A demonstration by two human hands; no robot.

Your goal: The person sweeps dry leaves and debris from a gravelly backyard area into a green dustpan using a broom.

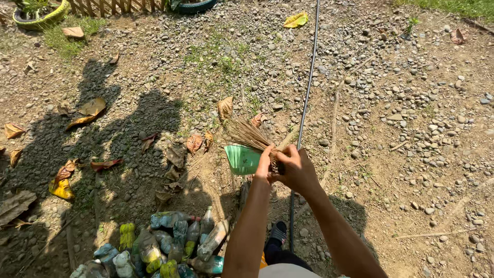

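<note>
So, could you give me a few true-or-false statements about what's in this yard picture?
1. Both hands, left hand and right hand, meet at the stick broom. True.
2. The dustpan is red. False: it is green.
3. A heap of plastic bottles lies lower left of the person. True.
4. The ground is paved with tiles. False: it is dirt and gravel.
5. Dry leaves lie scattered around. True.

The dustpan (pixel 242 159) sits left of the broom (pixel 248 135), seemingly touching; bottles (pixel 170 242) lie nearer, leftward.
</note>
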